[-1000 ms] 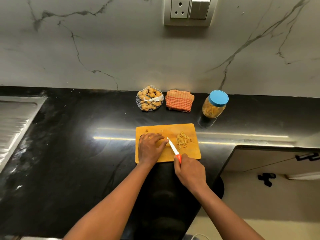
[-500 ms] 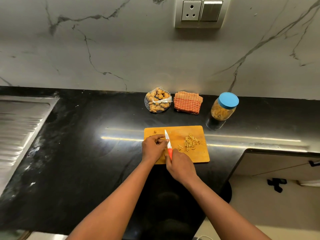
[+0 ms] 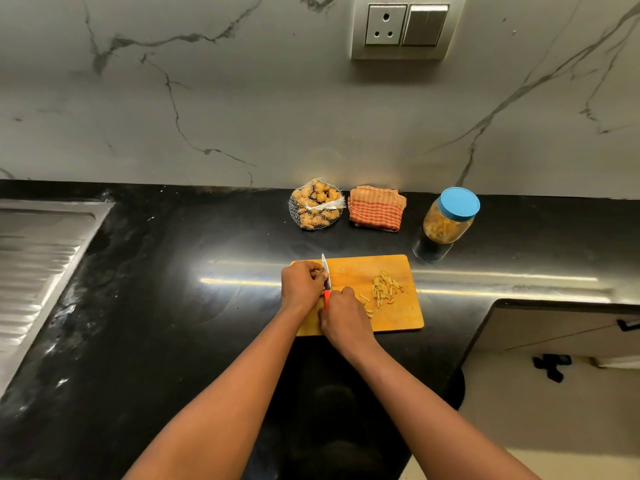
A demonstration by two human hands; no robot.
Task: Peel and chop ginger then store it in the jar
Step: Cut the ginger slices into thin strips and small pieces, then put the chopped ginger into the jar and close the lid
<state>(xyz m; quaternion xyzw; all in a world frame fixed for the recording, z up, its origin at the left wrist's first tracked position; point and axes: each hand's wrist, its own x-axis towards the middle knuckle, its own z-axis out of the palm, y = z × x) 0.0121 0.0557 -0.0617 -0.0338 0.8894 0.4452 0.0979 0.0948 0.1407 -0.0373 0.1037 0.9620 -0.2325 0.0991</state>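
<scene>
While your right hand [image 3: 343, 317] gripped the knife [image 3: 326, 279] over the cutting board [image 3: 367, 270], your left hand [image 3: 299, 285] curled beside it; its hold I cannot tell.

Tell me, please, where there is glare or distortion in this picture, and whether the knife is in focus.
Head view: a bright strip of glare crosses the black counter on both sides of the board. Head view: the wide lens stretches the forearms towards the bottom edge. Head view: the knife and ginger strips look in focus, with no motion blur.
</scene>
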